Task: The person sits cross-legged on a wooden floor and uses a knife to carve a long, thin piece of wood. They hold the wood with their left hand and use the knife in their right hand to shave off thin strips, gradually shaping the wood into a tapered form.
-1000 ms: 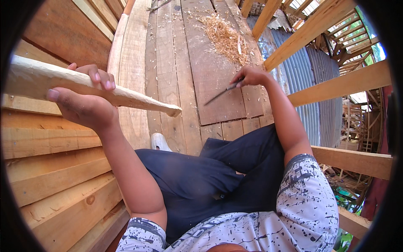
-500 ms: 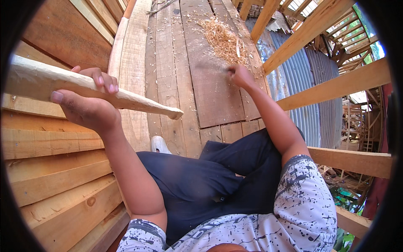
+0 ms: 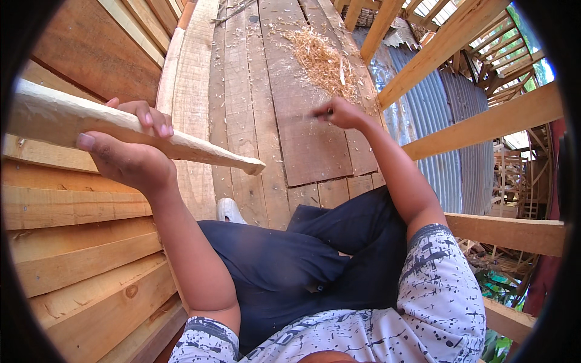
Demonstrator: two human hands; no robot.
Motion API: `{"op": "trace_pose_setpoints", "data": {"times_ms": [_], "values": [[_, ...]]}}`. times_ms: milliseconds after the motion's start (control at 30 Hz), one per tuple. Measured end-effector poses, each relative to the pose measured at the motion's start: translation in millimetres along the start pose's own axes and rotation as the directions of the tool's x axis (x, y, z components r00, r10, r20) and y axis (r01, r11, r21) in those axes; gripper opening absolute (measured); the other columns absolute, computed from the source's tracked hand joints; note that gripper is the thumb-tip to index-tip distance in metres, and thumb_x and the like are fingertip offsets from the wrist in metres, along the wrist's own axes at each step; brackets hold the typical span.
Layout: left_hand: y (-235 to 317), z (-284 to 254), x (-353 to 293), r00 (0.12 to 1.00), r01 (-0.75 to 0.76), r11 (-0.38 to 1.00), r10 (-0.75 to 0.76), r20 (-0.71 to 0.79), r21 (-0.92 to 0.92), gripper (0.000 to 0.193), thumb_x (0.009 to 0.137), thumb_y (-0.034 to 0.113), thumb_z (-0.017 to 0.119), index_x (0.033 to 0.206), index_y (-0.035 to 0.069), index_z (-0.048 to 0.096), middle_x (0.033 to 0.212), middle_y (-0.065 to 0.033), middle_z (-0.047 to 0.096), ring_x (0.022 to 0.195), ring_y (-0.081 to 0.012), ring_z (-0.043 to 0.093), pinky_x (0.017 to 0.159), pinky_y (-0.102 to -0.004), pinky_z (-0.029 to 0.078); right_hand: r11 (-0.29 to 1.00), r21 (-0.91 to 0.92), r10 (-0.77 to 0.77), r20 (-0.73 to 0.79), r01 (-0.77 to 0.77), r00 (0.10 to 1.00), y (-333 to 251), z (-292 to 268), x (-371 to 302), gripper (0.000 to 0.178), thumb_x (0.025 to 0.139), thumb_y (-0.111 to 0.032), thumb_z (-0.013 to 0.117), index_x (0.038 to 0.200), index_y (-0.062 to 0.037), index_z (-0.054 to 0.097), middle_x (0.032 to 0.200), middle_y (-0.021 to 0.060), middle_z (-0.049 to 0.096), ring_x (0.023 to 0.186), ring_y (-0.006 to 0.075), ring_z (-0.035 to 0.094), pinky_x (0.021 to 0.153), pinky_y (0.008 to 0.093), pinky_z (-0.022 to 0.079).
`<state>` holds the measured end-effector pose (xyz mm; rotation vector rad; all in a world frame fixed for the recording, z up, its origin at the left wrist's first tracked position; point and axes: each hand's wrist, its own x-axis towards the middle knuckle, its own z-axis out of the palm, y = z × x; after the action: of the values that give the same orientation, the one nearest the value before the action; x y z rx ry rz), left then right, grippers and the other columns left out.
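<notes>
My left hand (image 3: 136, 158) holds a long pale carved piece of wood (image 3: 203, 150) at the left. Its thumb lies under the wood and its fingers curl over the top. The wood tapers to a small blunt knob at its right end, over the floor boards; the thick end runs out at the left edge. My right hand (image 3: 346, 113) is closed round a small dark-handled tool (image 3: 327, 113) above the brown board. Motion smears the tool's front part, so its exact kind does not show. The two hands are well apart.
Curly wood shavings (image 3: 324, 63) are heaped beyond my right hand, with chips strewn over the plank floor (image 3: 245, 121). Stacked planks (image 3: 78, 206) wall the left side. Wooden rails (image 3: 484, 127) and corrugated metal sheets (image 3: 448, 175) lie to the right. A white shoe (image 3: 229, 210) shows near my knees.
My right hand has come slightly nearer to me, and the dark tool has shifted with it. The left hand and the carved wood have hardly moved.
</notes>
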<state>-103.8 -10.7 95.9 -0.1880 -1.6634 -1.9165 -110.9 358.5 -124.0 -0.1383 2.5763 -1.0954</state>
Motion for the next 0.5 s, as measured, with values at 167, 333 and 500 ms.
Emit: {"op": "trace_pose_setpoints", "data": {"times_ms": [167,333,500], "values": [[2,-2,0,1.0,0.012,1.0,-0.011,-0.02,0.014,0.078,0.09,0.079,0.027,0.109,0.005,0.041,0.066,-0.0039,0.044,0.052,-0.0112,0.046,0.049,-0.0242,0.042,0.99,-0.127,0.071,0.066,-0.062,0.995,-24,17,-2,0.03,0.083,-0.01,0.073,0.113,-0.0079,0.072,0.099,0.0103,0.075,0.085,0.014,0.067,0.079,0.0312,0.053],[2,3,-3,1.0,0.019,1.0,-0.019,-0.017,0.007,0.078,0.09,0.079,0.027,0.109,0.004,0.042,0.066,-0.0041,0.044,0.052,-0.0115,0.045,0.049,-0.0244,0.042,1.0,-0.016,0.008,-0.203,-0.011,0.979,-4,14,11,0.031,0.085,-0.01,0.07,0.116,-0.0076,0.07,0.1,0.0138,0.074,0.088,0.022,0.069,0.08,0.0348,0.053],[2,5,-2,0.999,0.029,1.0,-0.029,-0.015,-0.004,0.078,0.09,0.079,0.026,0.108,0.004,0.042,0.066,-0.0039,0.044,0.051,-0.0116,0.045,0.048,-0.0243,0.041,0.99,-0.139,0.001,-0.005,-0.002,1.0,-8,33,3,0.031,0.087,-0.012,0.065,0.118,-0.012,0.07,0.106,0.0201,0.07,0.092,0.0342,0.069,0.081,0.0413,0.052]]}}
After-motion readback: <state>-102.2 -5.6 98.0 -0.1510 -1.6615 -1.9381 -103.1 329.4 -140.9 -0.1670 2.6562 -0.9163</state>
